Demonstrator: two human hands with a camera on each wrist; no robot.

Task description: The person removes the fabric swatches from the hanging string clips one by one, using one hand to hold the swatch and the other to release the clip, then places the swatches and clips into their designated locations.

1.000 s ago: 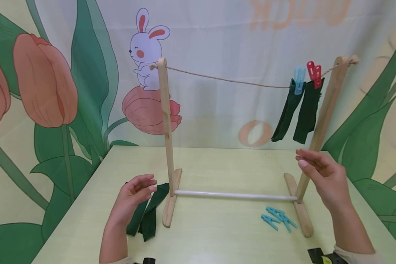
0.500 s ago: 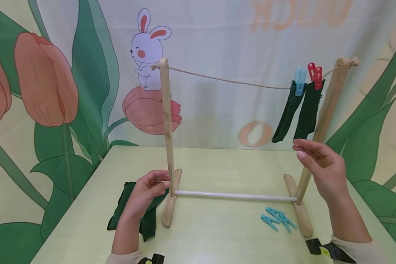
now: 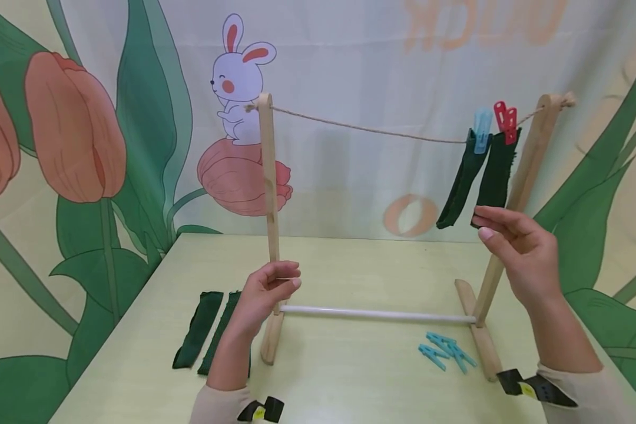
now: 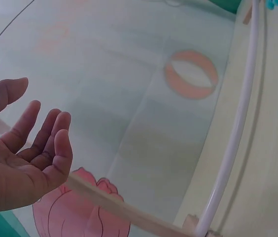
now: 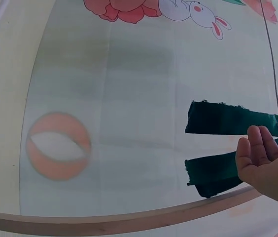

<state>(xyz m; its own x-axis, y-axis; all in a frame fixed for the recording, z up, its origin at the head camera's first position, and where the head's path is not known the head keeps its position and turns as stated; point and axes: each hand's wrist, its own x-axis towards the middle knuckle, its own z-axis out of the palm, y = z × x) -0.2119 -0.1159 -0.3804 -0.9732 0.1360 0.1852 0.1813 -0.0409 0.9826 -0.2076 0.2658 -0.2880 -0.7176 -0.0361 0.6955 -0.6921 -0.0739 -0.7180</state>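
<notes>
My left hand [image 3: 265,300] is raised with fingers loosely bent, overlapping the left wooden post [image 3: 268,182]; nothing is in it, as the left wrist view also shows. My right hand [image 3: 530,253] is up by the right wooden post [image 3: 532,156], likewise holding nothing, its fingertips overlapping the lower end of a hanging dark green cloth strip [image 3: 497,171]. A red clothespin [image 3: 509,125] fastens that strip to the rope [image 3: 360,126]. Beside it a second green strip [image 3: 462,185] hangs from a light blue clothespin [image 3: 482,132].
On the table's left lie more dark green strips [image 3: 197,330], partly hidden behind my left forearm. Several blue clothespins [image 3: 445,347] lie near the right foot [image 3: 487,353] of the stand. A white rod [image 3: 376,314] joins the posts low down. A printed curtain [image 3: 350,70] hangs behind.
My left hand has moved right and slightly up, from over the strips on the table to the left post. My right hand has risen to the bottom of the hanging strip.
</notes>
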